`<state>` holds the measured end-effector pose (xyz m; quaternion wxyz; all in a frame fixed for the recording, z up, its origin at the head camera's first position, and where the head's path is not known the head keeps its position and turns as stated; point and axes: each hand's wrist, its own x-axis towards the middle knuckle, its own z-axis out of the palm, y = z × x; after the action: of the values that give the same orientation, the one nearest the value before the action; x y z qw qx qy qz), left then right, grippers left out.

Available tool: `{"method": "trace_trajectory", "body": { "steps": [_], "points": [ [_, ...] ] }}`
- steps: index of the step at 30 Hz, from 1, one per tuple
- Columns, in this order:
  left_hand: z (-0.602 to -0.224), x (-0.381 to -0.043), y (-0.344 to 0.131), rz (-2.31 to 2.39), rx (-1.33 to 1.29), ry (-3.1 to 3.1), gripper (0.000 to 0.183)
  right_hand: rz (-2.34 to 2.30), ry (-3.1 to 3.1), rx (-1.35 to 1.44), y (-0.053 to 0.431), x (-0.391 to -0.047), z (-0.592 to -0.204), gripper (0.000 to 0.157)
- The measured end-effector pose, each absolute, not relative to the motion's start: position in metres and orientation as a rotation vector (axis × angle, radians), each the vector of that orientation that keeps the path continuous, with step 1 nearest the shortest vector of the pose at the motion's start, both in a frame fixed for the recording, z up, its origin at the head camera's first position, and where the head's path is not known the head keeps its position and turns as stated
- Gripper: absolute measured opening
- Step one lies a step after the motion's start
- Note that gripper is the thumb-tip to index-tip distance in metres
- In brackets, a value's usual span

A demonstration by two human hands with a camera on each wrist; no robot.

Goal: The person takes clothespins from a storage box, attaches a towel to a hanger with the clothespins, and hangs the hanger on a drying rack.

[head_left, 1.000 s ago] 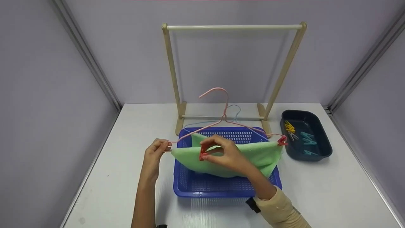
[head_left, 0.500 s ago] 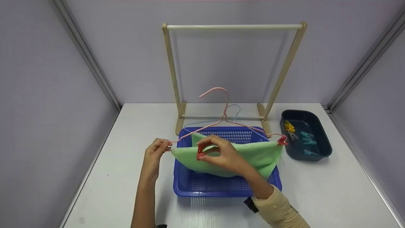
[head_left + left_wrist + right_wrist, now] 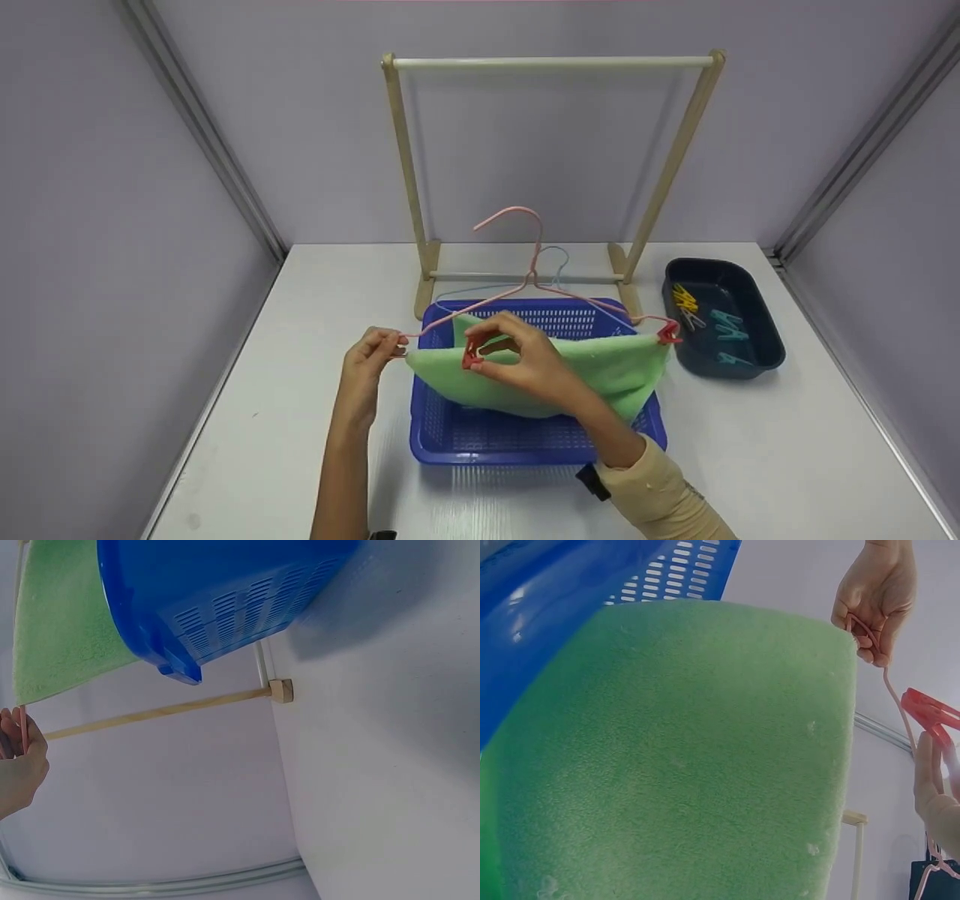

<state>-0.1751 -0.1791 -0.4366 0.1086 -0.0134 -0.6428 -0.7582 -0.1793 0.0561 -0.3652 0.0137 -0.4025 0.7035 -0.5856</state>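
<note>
My left hand (image 3: 371, 367) pinches the left end of a pink clothes hanger (image 3: 534, 255), close to the corner of a green towel (image 3: 607, 367). The towel is draped over the hanger's lower bar and hangs above a blue basket (image 3: 510, 456). Between thumb and fingers, my right hand (image 3: 532, 364) pinches a red clothespin (image 3: 470, 352) in front of the towel's top edge. A second red clothespin (image 3: 668, 333) clips the towel at the hanger's right end. In the right wrist view the held clothespin (image 3: 930, 711) is apart from the towel.
Behind the basket stands a drying rack with a white top bar (image 3: 555, 63). A light blue hanger (image 3: 564, 262) lies at the basket's back. On the right, a dark tray (image 3: 766, 352) holds yellow clothespins (image 3: 685, 298) and teal clothespins (image 3: 727, 326).
My right hand has shifted slightly left and up along the towel's top edge with the red clothespin. The left hand and hanger have stayed in place.
</note>
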Motion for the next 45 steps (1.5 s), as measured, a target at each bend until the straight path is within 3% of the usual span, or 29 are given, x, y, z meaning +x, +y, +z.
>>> {"method": "trace_trajectory", "body": {
  "steps": [25, 45],
  "points": [
    [-0.438, -0.173, -0.178, -2.235, -0.04, -1.873, 0.017, -1.853, 2.236, -1.23, 0.045, -0.183, -0.361, 0.03],
    [-0.436, -0.173, -0.177, -2.215, -0.068, -1.861, 0.015, -1.766, 2.331, -1.398, 0.023, -0.184, -0.369, 0.028]
  ]
}}
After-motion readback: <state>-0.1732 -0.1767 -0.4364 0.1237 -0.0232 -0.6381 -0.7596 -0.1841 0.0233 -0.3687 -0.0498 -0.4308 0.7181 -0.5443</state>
